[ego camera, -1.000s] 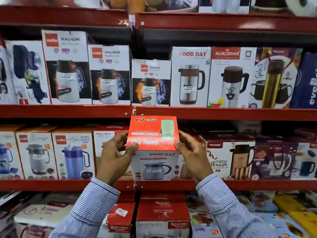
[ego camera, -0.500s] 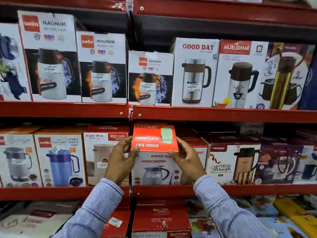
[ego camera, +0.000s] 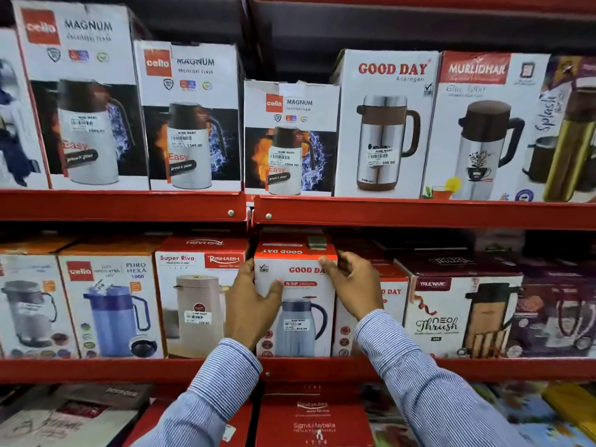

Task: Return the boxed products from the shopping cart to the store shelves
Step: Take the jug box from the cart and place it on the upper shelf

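A red-and-white Good Day flask box [ego camera: 298, 304] stands upright on the middle red shelf [ego camera: 322, 369], between a Rishabh Super Riva box [ego camera: 196, 298] and another Good Day box [ego camera: 392, 304]. My left hand [ego camera: 250, 304] lies flat against the box's left front, thumb on its face. My right hand [ego camera: 351, 282] grips the box's upper right corner with curled fingers. The shopping cart is out of view.
The upper shelf carries Cello Magnum boxes [ego camera: 193, 117], a tall Good Day box [ego camera: 383, 124] and a Murlidhar box [ego camera: 483, 124]. A Cello Puro Hexa box [ego camera: 109, 304] and a Trueware Neo Thrush box [ego camera: 458, 314] flank the middle row. Rishabh boxes [ego camera: 312, 417] sit below.
The box has gone from held out in front of the shelf to deep in the slot, standing on the shelf. My left hand shifted onto its front face. The view moved closer.
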The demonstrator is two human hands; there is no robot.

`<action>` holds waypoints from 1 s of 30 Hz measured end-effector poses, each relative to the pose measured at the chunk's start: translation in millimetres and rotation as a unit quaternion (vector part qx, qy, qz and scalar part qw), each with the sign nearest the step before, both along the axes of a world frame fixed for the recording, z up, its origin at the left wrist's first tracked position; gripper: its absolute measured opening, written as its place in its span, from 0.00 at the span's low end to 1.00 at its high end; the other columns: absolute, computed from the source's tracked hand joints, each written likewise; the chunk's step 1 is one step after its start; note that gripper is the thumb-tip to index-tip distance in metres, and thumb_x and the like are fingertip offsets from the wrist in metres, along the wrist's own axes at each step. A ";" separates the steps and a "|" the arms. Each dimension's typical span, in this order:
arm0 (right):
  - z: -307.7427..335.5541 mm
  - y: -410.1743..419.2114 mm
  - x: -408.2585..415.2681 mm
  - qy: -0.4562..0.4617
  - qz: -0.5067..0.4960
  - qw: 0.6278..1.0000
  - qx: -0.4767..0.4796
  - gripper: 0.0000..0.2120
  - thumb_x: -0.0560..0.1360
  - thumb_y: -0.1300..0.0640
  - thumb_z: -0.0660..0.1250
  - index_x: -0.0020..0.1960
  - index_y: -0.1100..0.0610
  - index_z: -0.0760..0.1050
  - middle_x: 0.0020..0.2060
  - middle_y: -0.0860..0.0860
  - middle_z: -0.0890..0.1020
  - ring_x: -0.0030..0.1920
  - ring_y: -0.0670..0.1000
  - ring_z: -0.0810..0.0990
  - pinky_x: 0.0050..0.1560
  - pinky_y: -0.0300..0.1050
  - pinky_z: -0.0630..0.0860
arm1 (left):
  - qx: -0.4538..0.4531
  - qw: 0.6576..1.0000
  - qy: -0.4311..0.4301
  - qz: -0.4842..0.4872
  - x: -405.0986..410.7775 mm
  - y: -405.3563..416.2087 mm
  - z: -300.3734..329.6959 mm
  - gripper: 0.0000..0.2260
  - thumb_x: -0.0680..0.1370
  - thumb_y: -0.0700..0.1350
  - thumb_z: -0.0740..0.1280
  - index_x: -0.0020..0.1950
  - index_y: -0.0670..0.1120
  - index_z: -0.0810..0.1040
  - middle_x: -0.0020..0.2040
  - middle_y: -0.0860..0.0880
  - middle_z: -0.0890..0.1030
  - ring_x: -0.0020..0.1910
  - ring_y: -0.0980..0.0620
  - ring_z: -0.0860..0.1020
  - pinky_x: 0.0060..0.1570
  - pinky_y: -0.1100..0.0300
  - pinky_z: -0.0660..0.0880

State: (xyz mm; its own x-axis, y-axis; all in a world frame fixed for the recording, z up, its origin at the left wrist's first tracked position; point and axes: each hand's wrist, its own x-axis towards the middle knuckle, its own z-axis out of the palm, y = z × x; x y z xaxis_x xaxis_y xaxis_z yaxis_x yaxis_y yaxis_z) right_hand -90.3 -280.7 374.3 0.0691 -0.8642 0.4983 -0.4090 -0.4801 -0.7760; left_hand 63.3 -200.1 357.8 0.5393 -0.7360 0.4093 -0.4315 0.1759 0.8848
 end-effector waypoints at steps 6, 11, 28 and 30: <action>-0.4 -10.3 -1.6 0.055 -0.005 0.998 -0.010 0.14 0.74 0.43 0.66 0.47 0.54 0.81 0.44 0.50 0.87 0.46 0.50 0.84 0.51 0.50 0.82 | 0.012 0.999 -0.019 0.037 -5.7 5.5 -22.9 0.27 0.73 0.45 0.73 0.71 0.46 0.70 0.63 0.47 0.82 0.60 0.48 0.81 0.63 0.47 0.78; -9.3 -7.7 -4.9 0.083 -0.028 0.995 -0.054 0.14 0.76 0.46 0.64 0.46 0.55 0.82 0.40 0.49 0.86 0.42 0.49 0.83 0.45 0.48 0.82 | 0.005 0.998 -0.038 0.055 -4.9 7.7 -37.0 0.31 0.73 0.49 0.72 0.74 0.46 0.67 0.64 0.46 0.82 0.62 0.50 0.81 0.62 0.47 0.79; -14.9 2.5 -11.2 0.050 -0.013 0.997 -0.062 0.13 0.75 0.49 0.66 0.46 0.58 0.82 0.38 0.53 0.86 0.38 0.49 0.83 0.39 0.45 0.81 | -0.015 0.995 -0.086 0.052 -0.2 10.0 -51.6 0.30 0.73 0.50 0.70 0.74 0.46 0.69 0.62 0.48 0.83 0.54 0.50 0.84 0.56 0.49 0.82; -25.7 15.1 -21.1 0.026 -0.013 0.998 -0.055 0.16 0.74 0.49 0.67 0.57 0.58 0.81 0.46 0.48 0.85 0.46 0.47 0.83 0.52 0.43 0.80 | -0.019 0.997 -0.059 0.053 0.4 19.7 -57.2 0.26 0.74 0.49 0.70 0.71 0.46 0.72 0.62 0.47 0.83 0.53 0.48 0.85 0.55 0.47 0.82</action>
